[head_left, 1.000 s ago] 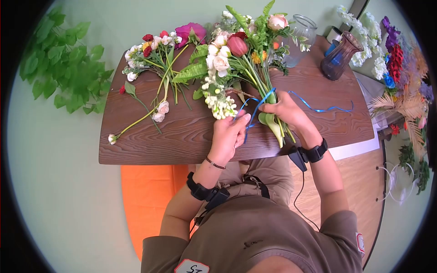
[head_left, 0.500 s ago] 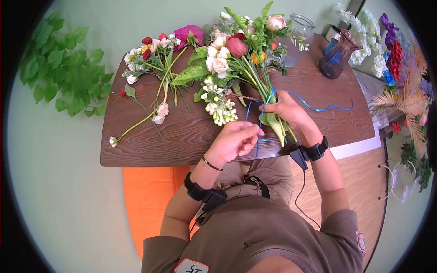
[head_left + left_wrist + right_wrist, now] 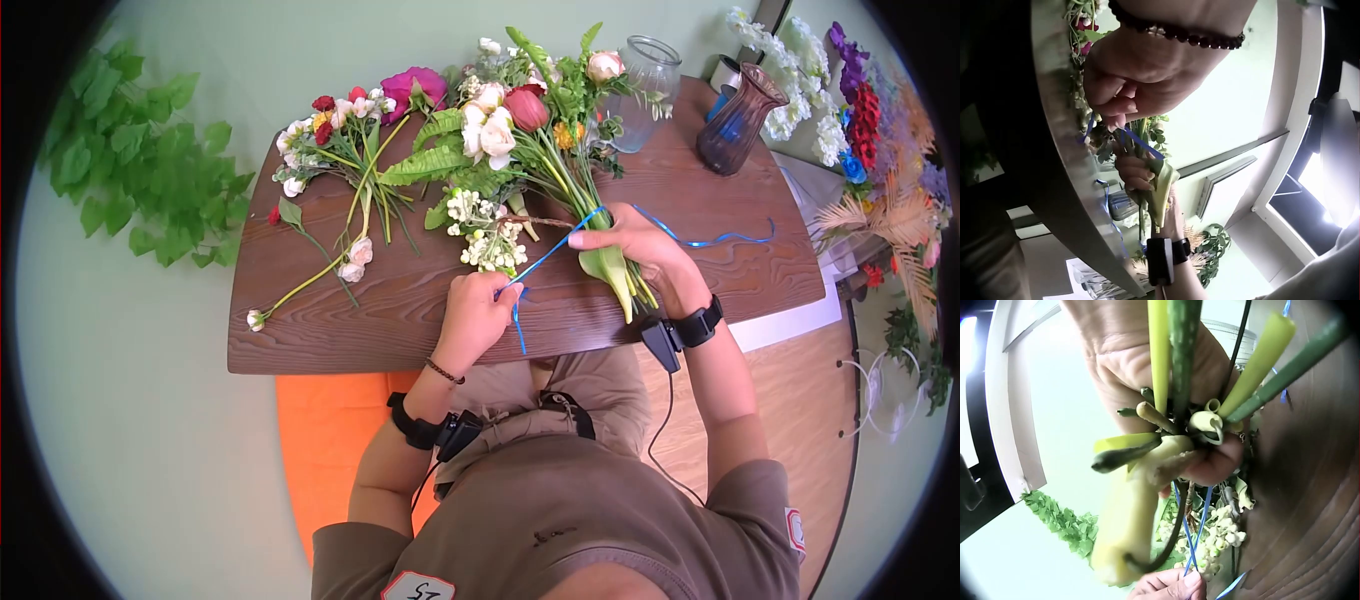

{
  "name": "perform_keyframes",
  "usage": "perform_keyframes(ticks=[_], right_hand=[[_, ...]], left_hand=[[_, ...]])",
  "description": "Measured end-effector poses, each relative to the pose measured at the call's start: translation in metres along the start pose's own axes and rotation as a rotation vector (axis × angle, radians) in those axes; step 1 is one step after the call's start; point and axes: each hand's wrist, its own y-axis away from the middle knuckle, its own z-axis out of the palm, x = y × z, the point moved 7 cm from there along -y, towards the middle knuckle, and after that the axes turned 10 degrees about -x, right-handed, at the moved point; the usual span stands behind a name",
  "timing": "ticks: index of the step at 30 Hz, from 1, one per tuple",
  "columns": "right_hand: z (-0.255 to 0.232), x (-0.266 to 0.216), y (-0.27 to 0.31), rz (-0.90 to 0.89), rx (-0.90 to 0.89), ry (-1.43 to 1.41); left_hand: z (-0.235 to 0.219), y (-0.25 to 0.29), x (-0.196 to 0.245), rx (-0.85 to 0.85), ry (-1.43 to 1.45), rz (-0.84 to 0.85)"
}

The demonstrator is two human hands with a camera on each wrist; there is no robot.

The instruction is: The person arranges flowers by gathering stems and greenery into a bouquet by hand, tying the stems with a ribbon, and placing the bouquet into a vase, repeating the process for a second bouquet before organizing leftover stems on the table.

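A mixed bouquet leans over the table, its stems gripped by the right hand. The right wrist view shows that hand curled round the cut stem ends. Around the stems runs a blue ribbon, drawn taut to the left hand, which pinches it between thumb and fingers; a short end hangs below. In the left wrist view the left hand is near the camera, with the ribbon at its fingertips. White berry sprigs hang just above the left hand.
Loose flowers lie on the left of the wooden table. A clear glass jar and a dark purple vase stand at the back right. More blue ribbon trails across the table's right side.
The left hand has moved left and away from the stems, pulling the ribbon from slack to taut. The right hand still holds the stems, and the bouquet has shifted slightly.
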Motion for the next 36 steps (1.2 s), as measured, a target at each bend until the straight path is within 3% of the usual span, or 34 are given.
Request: perform_keyframes(ticks=[2,6,9,11,17,19,23,26,31,34,35,36], right_hand=[[-0.005,0.004,0.003,0.074,0.112,-0.119],[-0.009,0.010,-0.001,0.069,0.126,-0.109],[-0.005,0.008,0.000,0.017,0.129,-0.136],[-0.007,0.003,0.005,-0.047,0.245,-0.100],[-0.009,0.007,0.001,-0.028,0.128,-0.047],[-0.010,0.008,-0.001,-0.031,0.111,-0.033],[-0.011,0.010,-0.001,-0.040,0.085,-0.026],[-0.009,0.009,-0.001,-0.030,0.081,0.004],[-0.009,0.013,0.001,0.018,0.180,0.104],[0.001,0.000,0.010,-0.047,0.274,0.287],[-0.007,0.025,-0.011,-0.194,0.147,0.255],[0.000,0.015,-0.005,-0.190,0.163,0.288]], left_hand=[[-0.002,0.001,0.005,0.034,-0.076,0.031],[-0.003,0.003,0.017,0.047,-0.280,0.076],[-0.002,0.004,0.017,0.059,-0.322,0.131],[-0.005,0.006,0.018,0.078,-0.323,0.175],[-0.017,-0.002,0.021,-0.010,0.025,0.137],[-0.013,-0.006,0.017,-0.184,0.257,-0.037],[-0.017,-0.013,0.019,-0.328,0.405,-0.111],[-0.023,-0.024,0.035,-0.315,0.591,0.029],[-0.014,-0.045,0.084,-0.289,0.465,0.202],[0.002,-0.065,0.106,-0.262,0.342,0.296],[0.008,-0.072,0.112,-0.251,0.295,0.334],[0.014,-0.081,0.117,-0.223,0.262,0.345]])
